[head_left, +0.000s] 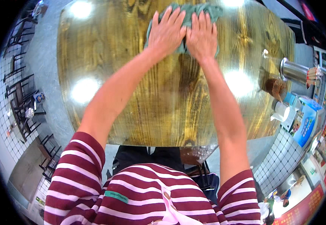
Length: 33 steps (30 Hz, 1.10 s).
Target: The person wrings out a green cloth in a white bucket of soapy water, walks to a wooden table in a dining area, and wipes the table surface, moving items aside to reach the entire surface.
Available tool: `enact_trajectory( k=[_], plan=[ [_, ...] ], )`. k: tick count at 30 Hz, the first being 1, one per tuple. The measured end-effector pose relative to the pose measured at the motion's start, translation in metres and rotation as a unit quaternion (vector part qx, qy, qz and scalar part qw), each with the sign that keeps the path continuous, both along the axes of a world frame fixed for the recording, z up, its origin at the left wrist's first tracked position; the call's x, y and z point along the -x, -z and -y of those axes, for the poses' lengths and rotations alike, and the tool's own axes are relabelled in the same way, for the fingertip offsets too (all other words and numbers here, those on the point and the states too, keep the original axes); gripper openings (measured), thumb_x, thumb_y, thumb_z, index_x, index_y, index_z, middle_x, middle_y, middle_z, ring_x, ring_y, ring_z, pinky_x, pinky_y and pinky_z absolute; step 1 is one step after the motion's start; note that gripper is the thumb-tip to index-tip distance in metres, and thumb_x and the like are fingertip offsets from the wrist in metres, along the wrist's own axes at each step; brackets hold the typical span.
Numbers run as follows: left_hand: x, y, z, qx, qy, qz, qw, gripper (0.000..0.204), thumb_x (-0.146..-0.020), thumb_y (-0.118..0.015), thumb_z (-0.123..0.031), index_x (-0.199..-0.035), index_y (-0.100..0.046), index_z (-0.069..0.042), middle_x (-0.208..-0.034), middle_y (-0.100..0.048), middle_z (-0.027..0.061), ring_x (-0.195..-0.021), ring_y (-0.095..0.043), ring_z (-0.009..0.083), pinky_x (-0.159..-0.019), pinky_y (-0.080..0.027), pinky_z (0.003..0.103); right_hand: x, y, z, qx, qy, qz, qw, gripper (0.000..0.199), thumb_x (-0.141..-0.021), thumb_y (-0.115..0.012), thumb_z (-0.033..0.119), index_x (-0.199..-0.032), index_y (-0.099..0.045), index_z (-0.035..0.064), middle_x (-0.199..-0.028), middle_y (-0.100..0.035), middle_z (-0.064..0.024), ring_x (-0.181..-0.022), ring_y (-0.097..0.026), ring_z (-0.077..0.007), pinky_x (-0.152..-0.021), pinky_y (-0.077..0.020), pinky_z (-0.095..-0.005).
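Observation:
A crumpled green cloth (212,11) lies on the glossy wooden table (148,108), near the table's far side. My left hand (166,33) rests flat on the cloth's left part, fingers stretched out and slightly spread. Beside it, my right hand (202,40) presses flat on the cloth's right part, its fingers also extended. The thumbs nearly touch. Both arms reach far forward, and the cloth shows around the fingertips and at the outer edges of the hands. What lies under the palms is hidden.
Along the table's right edge stand a metal cylinder (294,70) holding chopsticks or sticks, a brown container (275,88), a white roll-like item (281,111) and a blue-and-white package (306,122). Dark chairs (20,92) line the left side. Bright lamp reflections mark the tabletop.

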State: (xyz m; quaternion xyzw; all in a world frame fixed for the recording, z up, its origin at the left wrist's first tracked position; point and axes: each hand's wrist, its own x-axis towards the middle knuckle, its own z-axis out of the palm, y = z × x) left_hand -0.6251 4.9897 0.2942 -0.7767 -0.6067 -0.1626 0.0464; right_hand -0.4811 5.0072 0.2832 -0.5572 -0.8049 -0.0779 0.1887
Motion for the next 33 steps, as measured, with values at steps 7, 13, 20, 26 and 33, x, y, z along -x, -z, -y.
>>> enact_trajectory(
  k=[7, 13, 20, 26, 33],
  plan=[
    [0.09, -0.032, 0.174, 0.173, -0.035, 0.063, 0.982, 0.059, -0.089, -0.052, -0.025, -0.143, -0.038, -0.006, -0.149, -0.035, 0.0131, -0.141, -0.027, 0.0309, -0.114, -0.016, 0.052, 0.093, -0.035, 0.159, 0.191, -0.075, -0.041, 0.978, 0.059, -0.086, -0.057, 0.026, -0.138, -0.045, 0.0041, -0.149, -0.036, -0.0164, -0.141, -0.028, -0.0311, -0.114, -0.0221, -0.05],
    [0.159, -0.036, 0.329, 0.253, -0.092, 0.069, 0.961, 0.061, -0.088, -0.054, -0.032, -0.142, -0.039, -0.006, -0.15, -0.035, 0.0128, -0.142, -0.026, 0.0306, -0.114, -0.01, 0.054, 0.153, -0.042, 0.272, 0.284, -0.197, -0.06, 0.937, 0.06, -0.083, -0.061, 0.027, -0.137, -0.046, 0.0067, -0.148, -0.038, -0.0135, -0.141, -0.029, -0.0276, -0.114, -0.0227, -0.0481],
    [0.203, -0.034, 0.249, 0.211, -0.11, 0.069, 0.969, 0.064, -0.087, -0.055, -0.033, -0.143, -0.038, -0.006, -0.15, -0.036, 0.0115, -0.142, -0.027, 0.0296, -0.114, -0.013, 0.054, 0.205, -0.034, 0.192, 0.236, -0.246, -0.015, 0.94, 0.056, -0.083, -0.058, 0.023, -0.136, -0.047, 0.0068, -0.146, -0.039, -0.015, -0.14, -0.031, -0.0294, -0.113, -0.0234, -0.0492],
    [0.24, -0.014, 0.141, 0.062, -0.148, 0.044, 0.986, 0.058, -0.089, -0.054, -0.03, -0.141, -0.041, -0.009, -0.146, -0.041, 0.0087, -0.138, -0.033, 0.0262, -0.112, -0.02, 0.052, 0.251, -0.013, 0.081, 0.103, -0.235, 0.011, 0.967, 0.051, -0.091, -0.051, 0.025, -0.137, -0.045, 0.0071, -0.146, -0.039, -0.0169, -0.14, -0.031, -0.03, -0.113, -0.0234, -0.051],
    [0.268, 0.004, 0.065, -0.082, -0.19, 0.075, 0.975, 0.05, -0.088, -0.049, -0.029, -0.13, -0.052, -0.004, -0.138, -0.05, 0.0131, -0.135, -0.037, 0.0266, -0.112, -0.02, 0.054, 0.288, 0.013, 0.007, 0.058, -0.18, -0.009, 0.982, 0.055, -0.099, -0.031, 0.037, -0.147, -0.031, 0.0102, -0.154, -0.026, -0.0153, -0.144, -0.021, -0.0292, -0.116, -0.0157, -0.0502]
  ],
)
